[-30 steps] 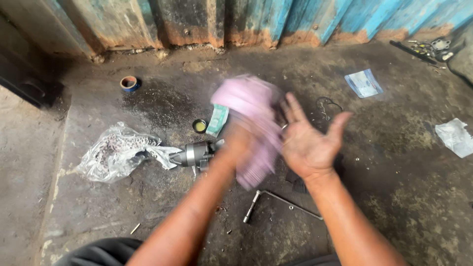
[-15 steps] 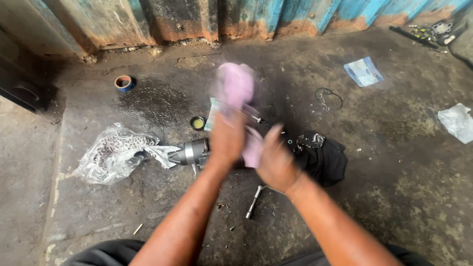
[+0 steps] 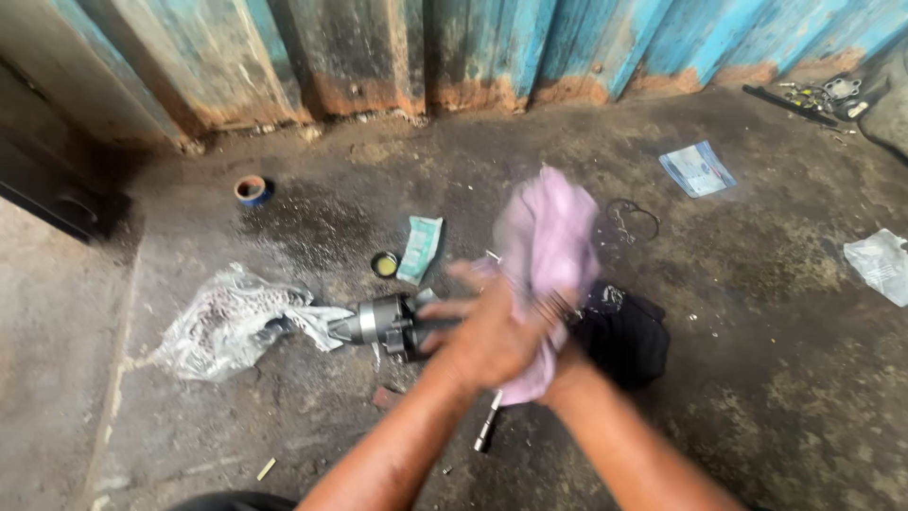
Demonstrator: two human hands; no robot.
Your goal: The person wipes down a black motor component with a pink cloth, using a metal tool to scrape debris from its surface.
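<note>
Both hands meet at the middle of the view over a stained grey concrete floor (image 3: 757, 378), wrapped together in a crumpled pale pink cloth rag (image 3: 549, 237). The left hand (image 3: 487, 331) lies on top with its fingers spread and curled over the rag, pressing it against the right hand (image 3: 558, 364), which is mostly hidden beneath the cloth, so how far its fingers are closed cannot be told. The rag's loose upper part stands up toward 12 o'clock from the hands, and a lower fold hangs out toward 6 o'clock. Motion blur softens both hands. Just at 9 o'clock from the hands lies a grey cylindrical metal motor part (image 3: 383, 322) on the floor, and farther at 9 o'clock a crumpled clear plastic bag (image 3: 227, 317) touches its end. At 3 o'clock, close beside the right wrist, sits a black cloth bundle (image 3: 629, 336). At 6 o'clock a slim metal rod-like tool (image 3: 486, 433) lies on the floor. Toward 11 o'clock are a small round tin (image 3: 384, 264) and a pale green paper packet (image 3: 421, 248) just beside each other, and farther off a blue-and-orange roll of tape (image 3: 251, 190). At 12 o'clock a rusted blue corrugated metal wall (image 3: 567, 47) closes the scene.
</note>
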